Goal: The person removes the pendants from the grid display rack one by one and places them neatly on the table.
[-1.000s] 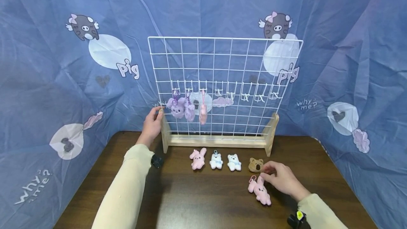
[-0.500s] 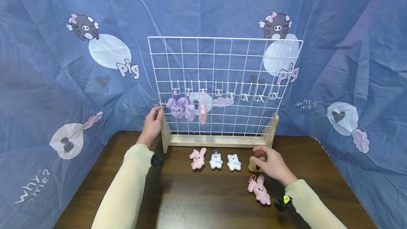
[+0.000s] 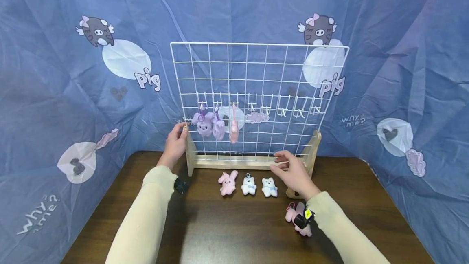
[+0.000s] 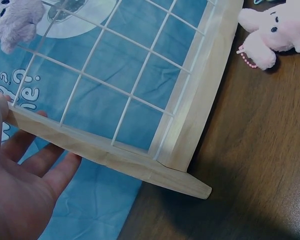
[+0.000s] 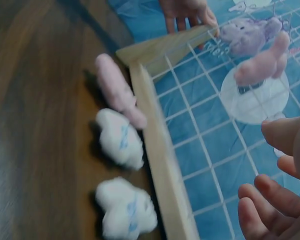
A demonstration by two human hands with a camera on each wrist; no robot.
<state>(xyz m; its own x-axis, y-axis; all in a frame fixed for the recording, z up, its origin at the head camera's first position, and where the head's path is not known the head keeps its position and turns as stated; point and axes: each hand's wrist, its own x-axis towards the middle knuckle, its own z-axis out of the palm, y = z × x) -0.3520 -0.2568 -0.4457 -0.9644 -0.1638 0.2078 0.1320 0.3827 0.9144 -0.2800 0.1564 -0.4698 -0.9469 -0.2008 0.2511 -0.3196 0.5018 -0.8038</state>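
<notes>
My left hand grips the left wooden leg of a white wire grid rack, thumb on one side and fingers on the other. My right hand is in front of the rack's wooden base bar, fingers loosely bent with nothing between them. Two white bear keychains and a pink bunny keychain lie to its left on the table. Under the right forearm, a brown bear plush and another pink bunny keychain are partly hidden.
Two purple plush keychains and a pink one hang from hooks at the grid's left. Several bare white hooks continue rightward. A blue printed cloth hangs behind the brown wooden table.
My right hand has moved left and away from me, from the pink bunny keychain past the brown bear plush towards the rack. My left hand has stayed on the leg.
</notes>
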